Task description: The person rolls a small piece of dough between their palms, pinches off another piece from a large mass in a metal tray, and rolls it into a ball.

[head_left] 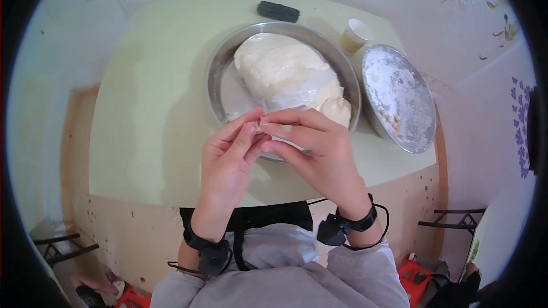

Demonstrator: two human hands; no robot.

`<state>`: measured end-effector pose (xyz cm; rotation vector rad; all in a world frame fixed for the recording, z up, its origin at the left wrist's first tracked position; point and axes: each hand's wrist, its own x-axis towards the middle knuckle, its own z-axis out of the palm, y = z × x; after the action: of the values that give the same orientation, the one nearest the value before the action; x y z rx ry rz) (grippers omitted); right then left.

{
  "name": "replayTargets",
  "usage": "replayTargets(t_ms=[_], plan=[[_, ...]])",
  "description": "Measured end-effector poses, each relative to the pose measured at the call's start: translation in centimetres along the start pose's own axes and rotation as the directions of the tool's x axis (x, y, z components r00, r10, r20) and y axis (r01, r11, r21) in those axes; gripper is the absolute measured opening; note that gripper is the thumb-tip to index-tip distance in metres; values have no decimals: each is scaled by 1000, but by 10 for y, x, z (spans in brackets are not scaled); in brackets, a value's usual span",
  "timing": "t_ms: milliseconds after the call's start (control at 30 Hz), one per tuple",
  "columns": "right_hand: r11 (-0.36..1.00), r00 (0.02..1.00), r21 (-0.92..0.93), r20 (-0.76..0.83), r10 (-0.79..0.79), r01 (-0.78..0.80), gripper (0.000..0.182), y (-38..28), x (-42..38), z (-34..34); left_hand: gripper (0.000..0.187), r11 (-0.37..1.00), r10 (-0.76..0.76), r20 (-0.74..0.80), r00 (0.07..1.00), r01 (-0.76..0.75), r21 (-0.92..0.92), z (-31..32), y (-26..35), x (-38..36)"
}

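Observation:
My left hand (229, 147) and my right hand (311, 144) meet over the near rim of a round metal basin (216, 88). Their fingertips pinch together around a small pale bit, probably dough, mostly hidden by the fingers. Inside the basin lies a large white mass of dough (285, 65), partly under clear plastic film (302, 88). A smaller lump of dough (337, 111) sits by the basin's right wall, just beyond my right hand.
Right of the basin, a tilted metal bowl (399, 88) holds white flour and several small dough pieces (391, 121). A paper cup (356, 35) and a dark oblong object (278, 11) stand behind on the pale green table (142, 108). Red stools show at the floor's edges.

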<state>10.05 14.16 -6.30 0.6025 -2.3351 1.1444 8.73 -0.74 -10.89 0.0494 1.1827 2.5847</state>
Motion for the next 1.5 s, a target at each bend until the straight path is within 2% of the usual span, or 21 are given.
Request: replayTargets(t_ms=[67,100,133,167,233,300,367,433,467,533,600,700,767,900,967,1100,1200,1267,1400,1467,1500], plan=[[987,988,52,4,154,-154,21,-5,0,-26,27,1000,-5,-47,999,5,10,10,4,0],[973,973,-51,20,228,-227,17,-3,1,-47,27,1000,-6,-40,999,7,9,11,3,0],[977,980,-80,-41,195,-198,14,15,0,-66,27,999,-2,-53,999,4,37,11,3,0],[944,950,-120,-90,299,-309,13,28,2,-88,26,998,3,-67,998,2,66,12,3,-1],[822,865,-273,-98,493,-499,17,69,10,-136,25,998,-14,-78,997,18,53,17,3,-1],[708,814,-464,-52,578,-532,20,126,16,-178,24,999,-31,-84,996,35,41,20,1,0],[580,728,-567,-52,683,-585,23,186,16,-203,22,997,6,8,1000,-5,-83,18,-5,1],[582,737,-608,-8,676,-541,25,239,6,-213,23,995,1,27,1000,2,-104,17,-10,3],[584,741,-646,42,671,-492,26,255,2,-213,23,992,-5,40,999,9,-125,16,-11,3],[594,740,-633,49,671,-497,26,270,1,-204,24,991,3,51,999,3,-133,16,-12,4],[604,736,-619,60,674,-502,27,271,5,-197,25,990,8,56,998,0,-140,15,-13,5],[540,696,-684,66,715,-490,26,265,14,-191,22,978,-50,24,998,54,-201,17,-11,4],[506,708,-754,78,702,-418,25,260,18,-187,22,961,-113,-1,994,109,-256,20,-10,6],[528,751,-755,71,657,-390,23,264,17,-184,27,952,-117,-9,993,109,-285,17,-11,9],[533,780,-780,94,619,-329,25,264,16,-184,28,958,-96,11,995,96,-272,15,-12,9],[483,718,-765,40,695,-425,19,258,20,-192,29,952,-87,20,996,89,-293,7,-16,11],[548,759,-725,54,649,-417,21,240,23,-201,31,937,-103,23,994,105,-333,5,-16,11],[590,771,-629,-23,636,-506,21,218,26,-201,32,880,-172,58,983,180,-441,8,-15,12],[712,817,-480,-20,576,-513,19,143,32,-174,32,889,-190,62,980,199,-412,22,-11,15],[848,885,-282,-9,465,-449,19,117,30,-157,32,907,-196,49,979,200,-371,29,-11,17],[847,884,-282,-11,467,-451,19,114,31,-155,32,907,-198,50,979,202,-370,29,-12,18]])
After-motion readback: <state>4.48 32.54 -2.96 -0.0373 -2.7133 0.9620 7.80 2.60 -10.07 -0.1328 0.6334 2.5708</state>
